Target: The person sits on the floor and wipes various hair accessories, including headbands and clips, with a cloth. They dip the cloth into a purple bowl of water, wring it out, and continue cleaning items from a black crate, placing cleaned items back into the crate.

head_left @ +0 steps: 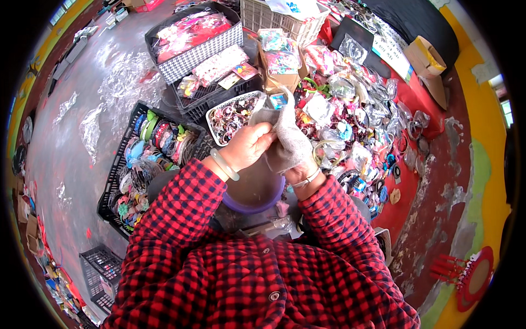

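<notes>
A damp-looking grey cloth [286, 134] hangs between my hands, above a purple-rimmed basin [253, 207] of murky water. My left hand [247, 147] pinches the cloth's edge between thumb and fingers. The cloth drapes over my right hand [301, 171] and hides most of its fingers; the hand is closed around the cloth from below. Just beyond the left hand stands a white basket [210, 118] filled with small hair ties and trinkets. Part of a small blue packet [279, 101] shows behind the cloth.
A large heap of hair accessories and plastic bags [356, 120] spreads over red cloth at the right. A black crate [112, 186] of headbands stands at the left, with a checked basket [200, 54] of packets farther back. A cardboard box [279, 81] stands ahead.
</notes>
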Demonstrator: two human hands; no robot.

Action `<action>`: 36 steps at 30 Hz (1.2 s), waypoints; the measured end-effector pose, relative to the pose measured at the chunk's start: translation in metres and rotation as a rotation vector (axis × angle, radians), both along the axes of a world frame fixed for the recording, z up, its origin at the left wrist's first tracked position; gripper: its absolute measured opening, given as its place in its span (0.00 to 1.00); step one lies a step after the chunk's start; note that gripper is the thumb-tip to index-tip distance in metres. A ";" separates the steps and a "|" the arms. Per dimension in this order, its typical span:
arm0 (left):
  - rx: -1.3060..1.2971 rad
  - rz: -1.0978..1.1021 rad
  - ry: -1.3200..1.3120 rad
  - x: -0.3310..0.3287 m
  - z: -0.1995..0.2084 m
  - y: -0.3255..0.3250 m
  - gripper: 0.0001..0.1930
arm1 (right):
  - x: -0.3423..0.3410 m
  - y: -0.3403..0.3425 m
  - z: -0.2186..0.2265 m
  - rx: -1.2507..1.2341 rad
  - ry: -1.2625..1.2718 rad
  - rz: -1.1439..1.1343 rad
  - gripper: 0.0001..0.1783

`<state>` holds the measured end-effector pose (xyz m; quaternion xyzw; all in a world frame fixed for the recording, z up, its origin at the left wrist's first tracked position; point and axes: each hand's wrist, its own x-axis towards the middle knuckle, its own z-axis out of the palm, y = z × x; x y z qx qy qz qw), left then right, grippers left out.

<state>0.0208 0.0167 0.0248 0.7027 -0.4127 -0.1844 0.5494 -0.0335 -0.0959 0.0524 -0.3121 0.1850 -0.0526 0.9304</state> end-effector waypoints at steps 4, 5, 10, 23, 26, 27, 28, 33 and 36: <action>-0.047 0.017 -0.134 -0.009 0.005 -0.009 0.05 | -0.017 -0.013 -0.014 0.062 -0.121 0.087 0.21; -0.036 0.003 -0.175 -0.009 0.005 -0.009 0.05 | -0.018 -0.015 -0.016 0.104 -0.176 0.115 0.22; -0.019 -0.078 -0.360 -0.012 0.020 -0.008 0.07 | -0.021 -0.028 0.006 0.206 -0.114 0.044 0.24; 0.014 -0.254 -0.550 -0.011 0.018 -0.004 0.04 | -0.022 -0.068 0.003 0.422 0.006 0.016 0.21; 0.097 -0.142 -0.457 -0.016 0.014 -0.005 0.13 | -0.021 -0.054 0.001 0.269 0.035 -0.067 0.25; 0.079 -0.093 -0.431 -0.017 0.014 -0.007 0.15 | -0.018 -0.051 -0.006 0.374 0.026 -0.009 0.23; 0.150 -0.103 -0.386 -0.017 0.015 -0.007 0.18 | -0.019 -0.046 -0.009 0.327 0.005 -0.053 0.22; 0.085 -0.115 -0.250 -0.015 0.009 -0.005 0.12 | -0.020 -0.039 0.003 0.331 0.004 -0.034 0.20; 0.038 -0.173 -0.374 -0.013 0.012 -0.002 0.09 | -0.021 -0.045 0.009 0.317 0.026 -0.132 0.18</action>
